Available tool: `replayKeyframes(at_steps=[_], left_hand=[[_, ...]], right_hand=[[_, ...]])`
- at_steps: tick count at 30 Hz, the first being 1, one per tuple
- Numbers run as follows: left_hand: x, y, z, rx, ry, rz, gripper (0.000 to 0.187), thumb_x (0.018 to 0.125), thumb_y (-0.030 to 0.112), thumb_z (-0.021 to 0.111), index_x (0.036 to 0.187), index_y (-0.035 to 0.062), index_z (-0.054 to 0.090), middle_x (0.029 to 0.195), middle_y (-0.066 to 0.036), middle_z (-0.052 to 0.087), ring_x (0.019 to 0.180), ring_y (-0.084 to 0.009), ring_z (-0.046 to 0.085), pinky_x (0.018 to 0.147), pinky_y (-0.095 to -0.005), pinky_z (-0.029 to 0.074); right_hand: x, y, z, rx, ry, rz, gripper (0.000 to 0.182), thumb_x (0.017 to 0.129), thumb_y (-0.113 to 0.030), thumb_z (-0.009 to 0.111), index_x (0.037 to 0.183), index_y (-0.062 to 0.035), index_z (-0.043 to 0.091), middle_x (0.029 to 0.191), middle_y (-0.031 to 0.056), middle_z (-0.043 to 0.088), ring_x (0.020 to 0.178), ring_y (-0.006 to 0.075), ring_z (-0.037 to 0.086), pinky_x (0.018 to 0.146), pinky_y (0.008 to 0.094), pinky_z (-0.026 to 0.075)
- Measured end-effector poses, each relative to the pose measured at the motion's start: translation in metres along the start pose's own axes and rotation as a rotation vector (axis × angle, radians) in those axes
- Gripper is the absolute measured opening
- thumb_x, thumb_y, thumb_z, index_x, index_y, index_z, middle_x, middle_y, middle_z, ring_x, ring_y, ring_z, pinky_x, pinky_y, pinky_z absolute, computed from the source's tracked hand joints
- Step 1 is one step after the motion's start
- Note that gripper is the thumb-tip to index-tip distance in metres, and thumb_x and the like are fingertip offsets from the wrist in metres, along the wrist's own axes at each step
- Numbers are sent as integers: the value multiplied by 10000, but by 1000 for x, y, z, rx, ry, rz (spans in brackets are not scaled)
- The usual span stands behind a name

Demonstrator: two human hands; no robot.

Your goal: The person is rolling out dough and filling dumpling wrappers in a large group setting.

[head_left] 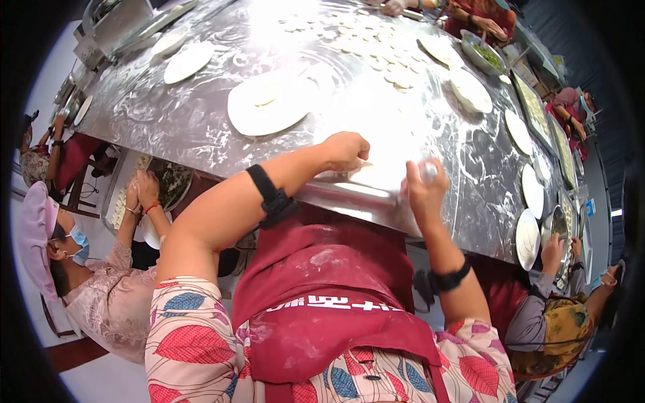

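Note:
My left hand (346,150) is closed at the near edge of the floured metal table (208,144), with a small pale piece of dough (363,165) by its fingers. To its right, my right hand (424,185) is wrapped round a rolling pin (428,171), whose rounded end shows between thumb and fingers; motion and glare blur the rest. A white plate (245,111) with a thin dough round (265,103) on it lies beyond my left forearm.
Many dough pieces (383,57) lie scattered at the far side. More white plates (470,91) stand right and left. A bowl of green filling (485,57) is at the back right. A co-worker (101,269) sits left; others work around the table.

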State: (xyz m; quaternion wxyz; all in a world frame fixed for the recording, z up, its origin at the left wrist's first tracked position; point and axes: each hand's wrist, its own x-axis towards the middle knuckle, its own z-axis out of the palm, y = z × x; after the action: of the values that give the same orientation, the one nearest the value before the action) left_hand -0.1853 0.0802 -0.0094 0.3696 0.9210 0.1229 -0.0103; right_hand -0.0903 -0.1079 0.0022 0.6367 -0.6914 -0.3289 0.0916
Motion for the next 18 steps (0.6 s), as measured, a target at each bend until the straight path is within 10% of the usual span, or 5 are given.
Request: replayKeyframes(at_steps=[18], left_hand=[[-6,9,1,28,-19,-102,218,798,202,579,856,8,659,748,-172,646,733,-283,633,687,-373,478]], right_hand=[[28,5,14,-33,40,-27,162,824,-54,630,765,-6,488,525,36,524,435,94,500,387,261,383]])
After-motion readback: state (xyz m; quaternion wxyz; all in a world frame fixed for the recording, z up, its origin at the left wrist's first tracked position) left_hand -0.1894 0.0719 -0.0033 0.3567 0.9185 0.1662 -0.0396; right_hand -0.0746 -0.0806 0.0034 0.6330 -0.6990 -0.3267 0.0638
